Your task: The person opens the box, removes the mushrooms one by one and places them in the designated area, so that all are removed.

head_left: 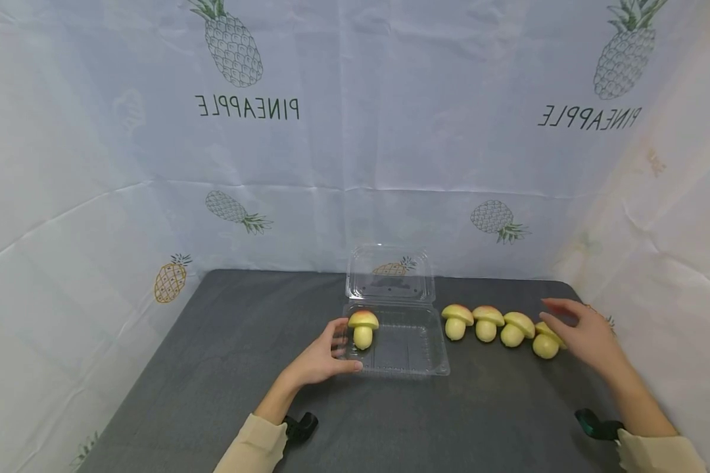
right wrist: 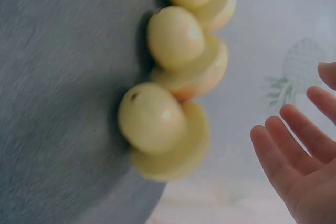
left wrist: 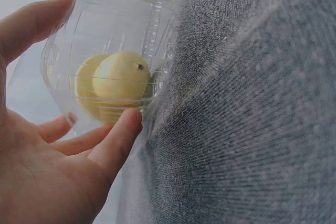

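A clear plastic clamshell box [head_left: 402, 355] lies with its lid raised at the back. One toy mushroom [head_left: 363, 336], with a yellow stem and a yellow-red cap, is in the box's left part. My left hand [head_left: 319, 358] holds the box at its left side, thumb and fingers spread along the wall, as the left wrist view also shows. On the right, my right hand [head_left: 588, 335] hovers with fingers parted at the rightmost toy mushroom [head_left: 546, 346], partly covering it in the head view. The right wrist view shows the fingers [right wrist: 273, 156] apart from that mushroom.
More toy mushrooms, one beside the box [head_left: 455, 328], then a second [head_left: 486, 330] and a third [head_left: 513, 335], form a row toward my right hand. They lie on a dark grey table [head_left: 225, 374]. A white pineapple-print cloth [head_left: 390, 144] hangs behind and at both sides.
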Available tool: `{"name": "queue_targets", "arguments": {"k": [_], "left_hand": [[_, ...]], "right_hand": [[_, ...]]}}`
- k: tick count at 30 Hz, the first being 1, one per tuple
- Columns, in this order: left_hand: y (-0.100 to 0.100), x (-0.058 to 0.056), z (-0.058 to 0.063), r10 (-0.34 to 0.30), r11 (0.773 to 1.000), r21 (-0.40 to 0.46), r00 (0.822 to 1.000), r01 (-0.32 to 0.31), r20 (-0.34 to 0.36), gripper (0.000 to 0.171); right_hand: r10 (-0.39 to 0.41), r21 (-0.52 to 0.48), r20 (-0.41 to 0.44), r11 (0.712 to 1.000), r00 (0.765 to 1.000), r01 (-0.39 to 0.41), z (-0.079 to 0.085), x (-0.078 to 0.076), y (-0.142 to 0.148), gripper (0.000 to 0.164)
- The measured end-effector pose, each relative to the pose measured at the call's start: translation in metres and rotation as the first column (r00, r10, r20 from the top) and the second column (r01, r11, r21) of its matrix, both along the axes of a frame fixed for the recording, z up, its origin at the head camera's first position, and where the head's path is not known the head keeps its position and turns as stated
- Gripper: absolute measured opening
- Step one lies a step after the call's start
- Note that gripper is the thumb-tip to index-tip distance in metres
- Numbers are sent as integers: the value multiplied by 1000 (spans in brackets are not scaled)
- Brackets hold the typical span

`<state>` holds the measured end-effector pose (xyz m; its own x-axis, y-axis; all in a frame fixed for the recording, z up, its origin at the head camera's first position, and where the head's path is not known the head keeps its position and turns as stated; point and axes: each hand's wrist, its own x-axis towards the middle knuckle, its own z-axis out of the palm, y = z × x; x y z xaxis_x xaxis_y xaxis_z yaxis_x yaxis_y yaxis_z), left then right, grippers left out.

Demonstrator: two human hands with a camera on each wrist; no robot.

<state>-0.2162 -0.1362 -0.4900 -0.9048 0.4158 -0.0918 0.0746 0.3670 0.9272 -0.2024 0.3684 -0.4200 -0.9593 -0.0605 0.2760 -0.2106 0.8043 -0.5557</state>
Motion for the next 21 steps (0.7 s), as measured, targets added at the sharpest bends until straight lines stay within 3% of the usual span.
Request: {"name": "queue_targets", "arguments": {"k": [7,21], "left_hand": [[0,1,1,0,1000,1,1000,0,6,99],[0,0,0,3,1000,-6,1000,-3,-3,98]], "right_hand": [[56,-64,-46,996,997,-59,6,0,-18,44],[114,-74,-5,991,993,-114,16,4,-59,43]]}}
